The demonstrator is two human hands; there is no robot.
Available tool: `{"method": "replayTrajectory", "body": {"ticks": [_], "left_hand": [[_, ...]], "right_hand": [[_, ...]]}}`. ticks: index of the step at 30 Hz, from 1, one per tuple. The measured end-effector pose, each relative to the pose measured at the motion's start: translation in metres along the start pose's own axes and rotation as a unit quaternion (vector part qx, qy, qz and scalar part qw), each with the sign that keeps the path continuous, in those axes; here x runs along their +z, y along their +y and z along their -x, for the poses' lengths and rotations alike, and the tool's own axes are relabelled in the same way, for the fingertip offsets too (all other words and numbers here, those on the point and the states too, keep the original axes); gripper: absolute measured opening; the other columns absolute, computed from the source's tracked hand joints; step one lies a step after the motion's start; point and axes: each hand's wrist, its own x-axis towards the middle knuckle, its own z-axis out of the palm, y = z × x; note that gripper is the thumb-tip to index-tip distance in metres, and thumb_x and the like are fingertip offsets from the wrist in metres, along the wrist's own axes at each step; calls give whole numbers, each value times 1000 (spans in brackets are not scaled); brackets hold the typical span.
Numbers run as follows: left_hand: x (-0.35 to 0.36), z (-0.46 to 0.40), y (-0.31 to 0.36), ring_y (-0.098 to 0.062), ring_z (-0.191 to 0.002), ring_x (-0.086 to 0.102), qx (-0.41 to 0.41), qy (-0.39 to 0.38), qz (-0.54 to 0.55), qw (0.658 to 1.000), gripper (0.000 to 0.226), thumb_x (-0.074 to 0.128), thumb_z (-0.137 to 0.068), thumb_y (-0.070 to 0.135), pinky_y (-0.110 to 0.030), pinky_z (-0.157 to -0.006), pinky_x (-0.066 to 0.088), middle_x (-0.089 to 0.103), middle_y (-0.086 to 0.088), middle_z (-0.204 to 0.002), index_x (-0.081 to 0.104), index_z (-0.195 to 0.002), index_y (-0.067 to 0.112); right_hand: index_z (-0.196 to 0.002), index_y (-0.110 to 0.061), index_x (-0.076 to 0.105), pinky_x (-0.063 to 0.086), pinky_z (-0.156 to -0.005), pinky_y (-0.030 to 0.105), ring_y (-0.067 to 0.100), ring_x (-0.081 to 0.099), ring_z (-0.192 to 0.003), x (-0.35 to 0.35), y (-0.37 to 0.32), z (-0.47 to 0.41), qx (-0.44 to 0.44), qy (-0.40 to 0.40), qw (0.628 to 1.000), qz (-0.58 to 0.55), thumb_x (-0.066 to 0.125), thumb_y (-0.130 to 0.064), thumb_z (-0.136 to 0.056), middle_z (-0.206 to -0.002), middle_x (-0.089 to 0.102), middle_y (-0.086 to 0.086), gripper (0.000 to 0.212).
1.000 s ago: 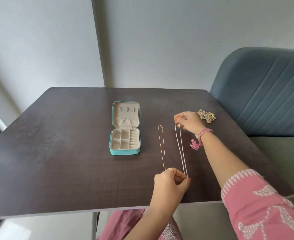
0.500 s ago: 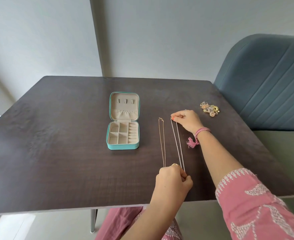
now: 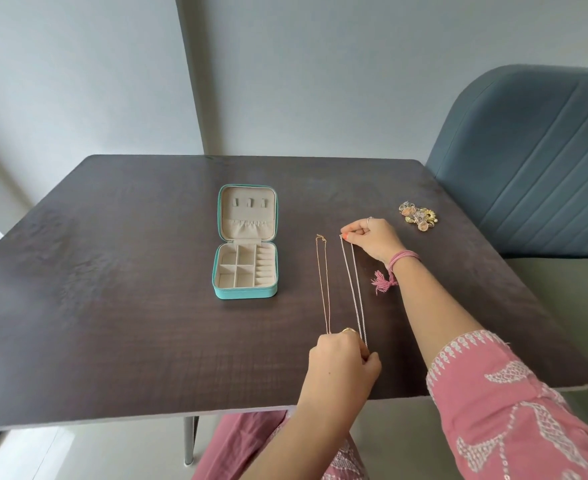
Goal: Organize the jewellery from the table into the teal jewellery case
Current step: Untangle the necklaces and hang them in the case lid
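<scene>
Little has changed since the earlier frames: both hands still stretch the silver chain along the table, & the view has only drifted a bit, case sitting slightly lower in frame than half a sec ago. Silver chain lies doubled, two strands running near-to-far, just right of a thinner rose-gold chain that lies flat beside it, not touching as far as can be seen. Right hand pinches the chain's far end w/ curled fingers; pink thread bracelet w/ tassel on that wrist, ring on a finger. Left hand pinches the near end, fingers curled, gold ring showing on top. Teal jewellery case sits open left of both chains, well apart from the hands, lid back flat, beige lining, compartments & ring rolls holding nothing visible. Small heap of gold-tone jewellery rests farther right, beyond the right hand. Blue-grey padded chair at table's right side; pink embroidered sleeve at near right.
</scene>
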Motion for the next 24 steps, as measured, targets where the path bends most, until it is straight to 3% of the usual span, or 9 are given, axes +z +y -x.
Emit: {"method": "replayTrajectory", "body": {"ticks": [6, 11, 17, 21, 24], "left_hand": [[-4, 2, -1, -18, -81, 64, 11, 0, 19, 1000, 20, 59, -87, 33, -26, -74, 51, 69, 0, -83, 67, -87, 15], [-16, 5, -5, -11, -60, 65, -13, -23, 141, 990, 17, 63, -83, 32, -30, -66, 57, 68, 2, -63, 65, -74, 17], [-50, 0, -19, -8, -53, 62, -12, 62, 186, 980, 19, 69, -81, 32, -30, -65, 56, 65, 4, -55, 65, -68, 18], [-71, -5, -28, -3, -52, 59, -17, 119, 221, 968, 17, 69, -82, 29, -25, -63, 54, 63, 8, -54, 66, -69, 19], [-82, -8, -39, -5, -53, 58, -23, 153, 237, 959, 16, 70, -82, 27, -21, -62, 50, 63, 8, -54, 66, -69, 19]], "right_hand": [[-91, -26, 73, 43, -79, 20, 11, 60, -86, 0, 1, -1, 5, -3, 1000, -3, 69, -23, -85, -89, 68, -2, 8], [-101, -23, 74, 46, -88, 25, 12, 60, -94, -4, 2, 1, 6, -9, 1000, -15, 64, -26, -89, -97, 68, -4, 16], [-104, -19, 72, 41, -79, 21, 7, 57, -80, -7, -1, 3, 27, -12, 997, -65, 59, -23, -93, -78, 63, -10, 17], [-106, -17, 71, 44, -83, 24, 13, 58, -85, -6, 0, 3, 37, 0, 996, -87, 57, -21, -92, -81, 65, 3, 20], [-105, -16, 70, 44, -85, 24, 12, 58, -84, -6, 0, 5, 39, 6, 994, -101, 56, -19, -93, -82, 65, 3, 19]]}}
